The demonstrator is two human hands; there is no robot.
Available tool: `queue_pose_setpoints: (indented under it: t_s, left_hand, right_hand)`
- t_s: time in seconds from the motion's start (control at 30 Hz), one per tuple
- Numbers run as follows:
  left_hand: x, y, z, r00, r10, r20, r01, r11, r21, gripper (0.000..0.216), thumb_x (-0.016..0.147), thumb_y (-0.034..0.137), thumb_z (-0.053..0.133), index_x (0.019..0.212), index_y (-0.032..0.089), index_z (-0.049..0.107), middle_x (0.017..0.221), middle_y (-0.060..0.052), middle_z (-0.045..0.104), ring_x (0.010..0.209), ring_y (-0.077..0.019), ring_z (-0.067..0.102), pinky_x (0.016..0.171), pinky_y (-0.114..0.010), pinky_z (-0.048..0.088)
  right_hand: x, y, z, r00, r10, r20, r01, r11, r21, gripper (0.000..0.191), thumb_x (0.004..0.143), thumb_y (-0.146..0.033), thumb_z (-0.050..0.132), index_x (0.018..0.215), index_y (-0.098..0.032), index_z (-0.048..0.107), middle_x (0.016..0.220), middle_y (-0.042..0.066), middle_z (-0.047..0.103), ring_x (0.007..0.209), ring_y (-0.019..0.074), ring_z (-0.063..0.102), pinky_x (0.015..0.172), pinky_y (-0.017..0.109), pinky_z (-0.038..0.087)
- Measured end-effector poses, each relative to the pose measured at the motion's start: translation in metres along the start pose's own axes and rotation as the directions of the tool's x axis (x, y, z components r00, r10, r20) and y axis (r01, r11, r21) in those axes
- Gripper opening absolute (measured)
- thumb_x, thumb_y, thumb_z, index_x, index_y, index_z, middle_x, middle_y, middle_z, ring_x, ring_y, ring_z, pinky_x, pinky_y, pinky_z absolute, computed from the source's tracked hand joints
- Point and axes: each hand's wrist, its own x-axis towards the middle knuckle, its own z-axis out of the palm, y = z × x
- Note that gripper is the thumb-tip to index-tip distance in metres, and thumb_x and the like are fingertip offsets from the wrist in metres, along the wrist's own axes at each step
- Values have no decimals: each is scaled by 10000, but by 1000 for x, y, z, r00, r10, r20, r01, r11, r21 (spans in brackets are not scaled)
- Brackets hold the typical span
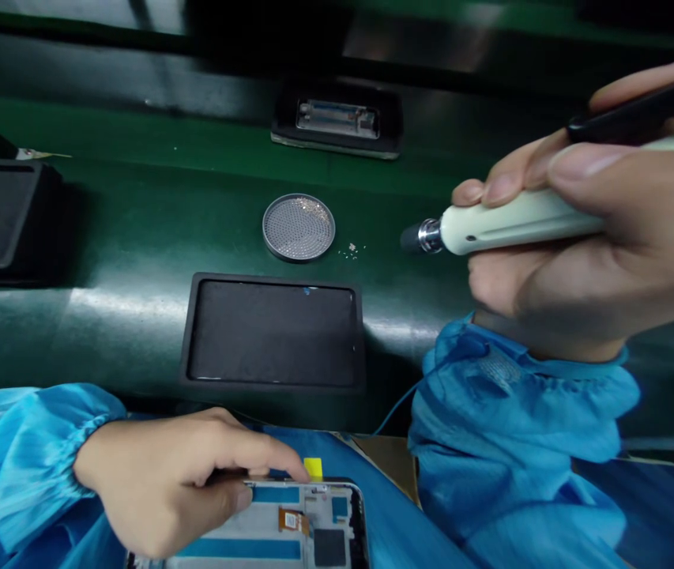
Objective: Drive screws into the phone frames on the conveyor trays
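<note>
My left hand grips the upper edge of an opened phone frame, thumb and index finger on its rim. The frame has blue strips, an orange flex cable and a yellow tab beside my index fingertip. Raised at the right, my right hand is wrapped round a pale electric screwdriver, its dark tip pointing left. A slim black tool, whose kind I cannot make out, also lies in that hand. The round dish of tiny screws stands left of the screwdriver tip.
Loose tiny screws lie right of the dish on the green mat. A black tray sits in front. Another tray with a phone part is at the back; a black holder with a phone part stands left.
</note>
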Motion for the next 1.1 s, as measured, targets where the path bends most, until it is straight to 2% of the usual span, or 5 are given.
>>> queue_pose_setpoints:
  t_s: [0.17, 0.77, 0.9, 1.0, 1.1]
  left_hand:
    - [0, 0, 0, 999, 28, -15, -28, 999, -15, 418, 920, 66, 390, 1276, 181, 579, 736, 5, 581, 543, -101, 403, 525, -221, 373]
    - [6, -9, -12, 998, 49, 36, -47, 996, -73, 368, 973, 137, 426, 1290, 204, 601, 1092, -76, 720, 880, -173, 681, 745, -244, 542]
    - [29, -11, -55, 993, 3, -122, 32, 956, 292, 361, 999, 224, 420, 1327, 178, 565, 869, -37, 731, 560, -98, 586, 484, -175, 428]
    - [50, -16, -84, 964, 153, -215, 43, 713, 700, 309, 961, 183, 485, 1224, 173, 649, 916, -38, 725, 677, -116, 627, 636, -203, 495]
    - [64, -27, -95, 928, 228, -294, 123, 559, 820, 283, 921, 110, 466, 1096, 103, 688, 1029, -132, 684, 907, -218, 638, 840, -340, 508]
  right_hand:
    - [0, 3, -1, 994, -105, -37, 107, 991, 75, 157, 545, -176, 637, 693, -178, 687, 759, 42, 621, 461, 160, 500, 446, 395, 430]
    - [-3, 1, -1, 992, -123, 31, 120, 988, 94, 122, 619, -108, 612, 731, -150, 632, 599, -37, 479, 484, 144, 559, 483, 344, 469]
    - [0, 3, -2, 995, -98, 0, 97, 986, 137, 131, 592, -99, 640, 705, -152, 602, 626, -34, 521, 473, 130, 546, 481, 339, 468]
    - [1, 3, -4, 998, -55, 18, 52, 990, 131, 134, 612, -120, 677, 713, -178, 612, 653, -18, 550, 496, 132, 544, 496, 344, 472]
    - [2, 4, -6, 999, -26, 38, 21, 992, 123, 129, 637, -136, 693, 734, -186, 623, 621, -22, 543, 515, 147, 552, 522, 352, 482]
